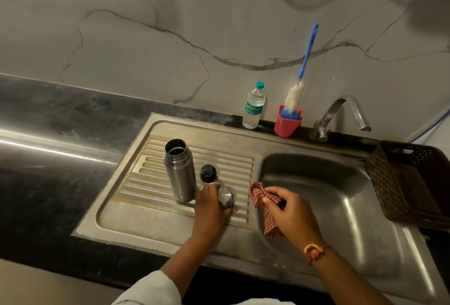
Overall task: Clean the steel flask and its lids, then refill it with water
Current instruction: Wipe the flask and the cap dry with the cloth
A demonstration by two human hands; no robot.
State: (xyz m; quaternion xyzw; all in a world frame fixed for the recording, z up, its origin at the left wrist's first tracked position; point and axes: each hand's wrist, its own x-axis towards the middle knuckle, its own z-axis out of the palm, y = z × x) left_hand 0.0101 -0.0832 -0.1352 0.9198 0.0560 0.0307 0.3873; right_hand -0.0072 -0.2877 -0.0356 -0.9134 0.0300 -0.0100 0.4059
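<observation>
The steel flask (pixel 179 170) stands upright and uncapped on the ribbed drainboard (pixel 233 156). Just right of it lies the black inner lid (pixel 208 173). My left hand (pixel 210 209) grips the steel outer cap (pixel 226 197), which rests on the drainboard beside the flask's base. My right hand (pixel 289 212) holds a crumpled red checked cloth (pixel 261 203) over the left edge of the sink basin (pixel 323 183).
At the back edge stand a plastic water bottle (pixel 254 106) and a pink holder (pixel 288 123) with a blue-handled bottle brush (pixel 307 53). The tap (pixel 345 114) arches over the basin's rear. A brown basket (pixel 409 183) sits at the sink's right. Black counter (pixel 48 134) lies left.
</observation>
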